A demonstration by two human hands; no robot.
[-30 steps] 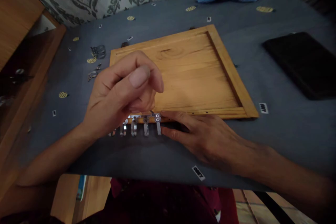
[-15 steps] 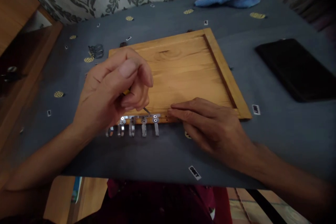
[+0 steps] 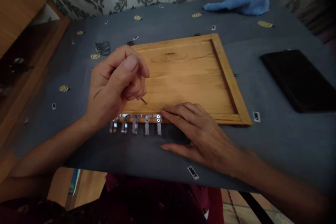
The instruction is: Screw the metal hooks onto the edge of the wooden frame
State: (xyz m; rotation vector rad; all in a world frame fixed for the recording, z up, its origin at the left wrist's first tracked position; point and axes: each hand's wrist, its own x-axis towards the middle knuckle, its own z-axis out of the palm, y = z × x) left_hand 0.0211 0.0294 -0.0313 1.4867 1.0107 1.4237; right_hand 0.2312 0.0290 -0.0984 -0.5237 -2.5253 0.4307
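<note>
My left hand [image 3: 118, 77] is closed around a screwdriver [image 3: 143, 101]. Only its thin metal shaft shows, pointing down over the wooden framed panel [image 3: 183, 77]; the fingers hide the handle. Along the panel's near edge runs a metal strip with several curved metal clips [image 3: 159, 127], and cross-head screws show on the right-hand ones. My right hand [image 3: 199, 133] lies on that edge with fingers stretched out, the fingertips beside the rightmost clip. Its thumb is spread apart, over the tablecloth.
Loose metal clips [image 3: 104, 48] lie beyond my left hand. A black flat device [image 3: 300, 80] rests at the right, and a blue cloth [image 3: 241, 1] lies at the back by the patterned wall. Wooden furniture [image 3: 34, 77] borders the left side of the table.
My left hand has lifted the screwdriver tip away from the rightmost clip. My right hand moved right along the edge, then back beside the clip with its thumb spread. The view shifted slightly.
</note>
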